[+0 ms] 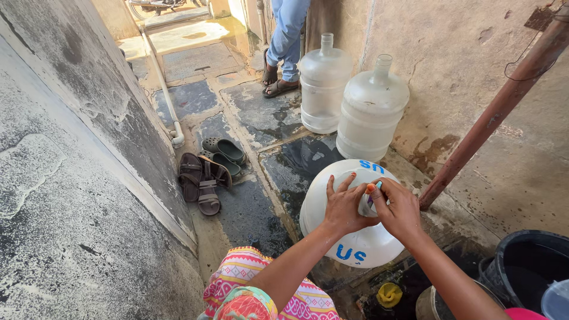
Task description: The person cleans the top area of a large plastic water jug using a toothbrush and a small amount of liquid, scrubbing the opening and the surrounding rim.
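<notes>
Nearest the camera, at the bottom edge, a bright patterned garment point(261, 290) covers the person's lap, and both bare forearms reach up and away from it toward a large translucent water jug point(355, 237) that stands on the wet stone floor point(249, 213) straight ahead of the person. The jug is upright, its long axis vertical, so the neck points up at the camera and the view falls on its rounded shoulder with blue lettering. Both hands meet right over that neck: the left hand point(342, 206) lies on the shoulder with fingers spread and curled toward the mouth, while the right hand point(400, 208) comes in from the other side, fingertips pressed together around a small orange and blue piece at the opening (whether a cap or a stopper cannot be told). Neither hand is clearly nearer; they touch at the neck. To the right, low in the frame, sit a yellow scrubber-like object point(389, 294), a dark bucket point(521, 266) and a slanting rusty pipe point(498, 106). Left of the jug, brown sandals point(201, 181) and green clogs point(224, 151) lie by the wall. Farther off, two more jugs point(349, 101) stand upright against the stained wall, and beyond them another person's legs in blue trousers point(287, 35).
</notes>
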